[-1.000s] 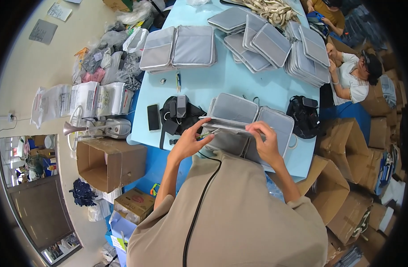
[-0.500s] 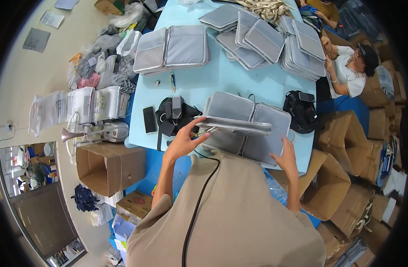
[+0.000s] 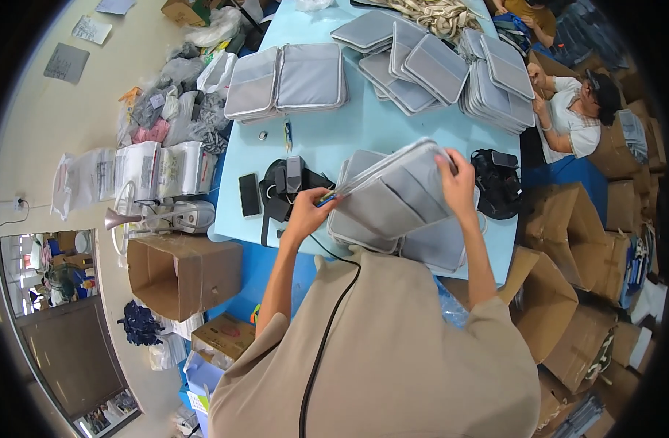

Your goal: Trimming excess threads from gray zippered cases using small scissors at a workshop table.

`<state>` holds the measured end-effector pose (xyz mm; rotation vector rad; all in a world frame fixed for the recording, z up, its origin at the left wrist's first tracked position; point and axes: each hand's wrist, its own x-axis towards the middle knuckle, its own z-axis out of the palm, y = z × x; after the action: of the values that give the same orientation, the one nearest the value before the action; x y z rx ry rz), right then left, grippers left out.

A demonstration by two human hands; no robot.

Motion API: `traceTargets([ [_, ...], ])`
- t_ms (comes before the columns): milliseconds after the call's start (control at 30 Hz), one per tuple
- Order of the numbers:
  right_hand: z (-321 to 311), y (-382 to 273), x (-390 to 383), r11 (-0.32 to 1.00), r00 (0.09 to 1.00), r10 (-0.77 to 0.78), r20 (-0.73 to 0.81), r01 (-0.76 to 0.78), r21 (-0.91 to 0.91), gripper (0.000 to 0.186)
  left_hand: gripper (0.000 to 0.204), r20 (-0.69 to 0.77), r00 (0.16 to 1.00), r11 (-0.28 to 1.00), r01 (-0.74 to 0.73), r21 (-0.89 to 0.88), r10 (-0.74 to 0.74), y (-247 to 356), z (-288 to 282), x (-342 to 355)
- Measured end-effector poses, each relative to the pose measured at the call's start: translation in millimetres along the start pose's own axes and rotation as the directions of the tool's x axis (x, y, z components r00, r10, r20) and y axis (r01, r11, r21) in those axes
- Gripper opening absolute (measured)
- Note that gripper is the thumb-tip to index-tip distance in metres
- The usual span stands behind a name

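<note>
A grey zippered organizer case (image 3: 404, 186) with pockets on its face is raised at a tilt over a stack of similar cases (image 3: 433, 252) on the pale blue table (image 3: 269, 150). My left hand (image 3: 312, 208) is closed on the case's left end, with a small blue-and-yellow tool (image 3: 327, 198), apparently snips, in its fingers. My right hand (image 3: 455, 175) grips the case's upper right corner. A black bag with grey devices (image 3: 280, 208) and a phone (image 3: 249, 193) lie left of my left hand. Another black bag (image 3: 499, 197) lies beyond my right hand.
Stacked grey cases (image 3: 250, 87) and beige straps (image 3: 447, 18) occupy the table's far part. A co-worker in a white top (image 3: 571, 117) and another person (image 3: 539, 22) are along the right side. Cardboard boxes (image 3: 553, 219) crowd the right; a box (image 3: 181, 274) stands at left.
The case has turned from edge-on to show its pocketed face, its right end lifted. My right hand has moved up from low at the right onto that corner.
</note>
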<state>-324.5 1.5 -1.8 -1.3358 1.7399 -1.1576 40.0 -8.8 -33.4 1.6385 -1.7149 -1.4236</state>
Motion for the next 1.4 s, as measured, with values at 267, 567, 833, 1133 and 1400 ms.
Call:
traceTargets([
  [267, 61, 36, 102, 0.855, 0.810, -0.187, 0.555, 0.413, -0.314, 0.030, 0.024, 0.108, 0.992, 0.932, -0.026, -0.362, 0.070, -41, 86, -38],
  [567, 120, 93, -10, 0.849, 0.840, -0.405, 0.361, 0.492, -0.191, 0.045, 0.032, -0.089, 0.983, 0.960, 0.137, -0.244, -0.163, -84, 89, -76],
  [833, 126, 128, -43, 0.838, 0.823, -0.369, 0.432, 0.496, -0.227, 0.040, 0.035, -0.020, 0.991, 0.980, 0.130, -0.154, -0.135, -62, 78, -57],
  [1133, 136, 149, -40, 0.839, 0.859, -0.378, 0.346, 0.476, -0.265, 0.015, 0.039, 0.014, 0.995, 0.989, 0.104, -0.103, -0.103, -54, 84, -41],
  [1400, 122, 117, -46, 0.885, 0.932, -0.317, 0.176, 0.357, -0.298, 0.023, 0.043, 0.029, 1.000, 0.999, 0.005, -0.032, -0.004, -74, 95, -20],
])
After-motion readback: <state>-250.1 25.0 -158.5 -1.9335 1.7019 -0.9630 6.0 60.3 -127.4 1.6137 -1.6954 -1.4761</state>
